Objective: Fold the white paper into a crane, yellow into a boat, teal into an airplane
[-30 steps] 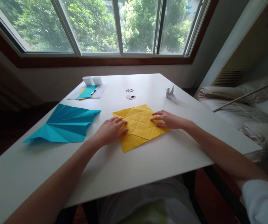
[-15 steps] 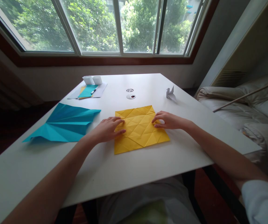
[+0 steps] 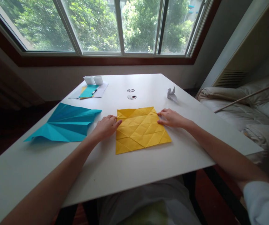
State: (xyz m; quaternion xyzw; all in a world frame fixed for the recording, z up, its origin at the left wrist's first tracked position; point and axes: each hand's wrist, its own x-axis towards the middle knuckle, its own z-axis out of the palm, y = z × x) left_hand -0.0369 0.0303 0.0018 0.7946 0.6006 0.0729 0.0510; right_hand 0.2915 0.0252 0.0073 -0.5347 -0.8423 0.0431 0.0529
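Observation:
A square of creased yellow origami paper [image 3: 141,129] lies almost flat on the white table in front of me, its surface crossed by diagonal and straight folds. At its left edge is my left hand [image 3: 107,126], thumb over the paper's margin and fingers curled at the border. My right hand [image 3: 171,118] holds the upper right edge between thumb and fingertips. Left of my left hand rests a large blue folded sheet [image 3: 66,123] with raised pleats, touched by neither hand.
A white paper crane [image 3: 171,93] stands at the back right. Two round table inserts [image 3: 132,97] are near the middle. At the back left, two small white boxes [image 3: 98,80] stand by blue paper [image 3: 89,91] and a pen [image 3: 95,90]. A padded sofa [image 3: 230,103] is on the right.
Both hands have slid from the paper's surface out to its left and right edges, slightly farther from me. The yellow sheet has barely shifted.

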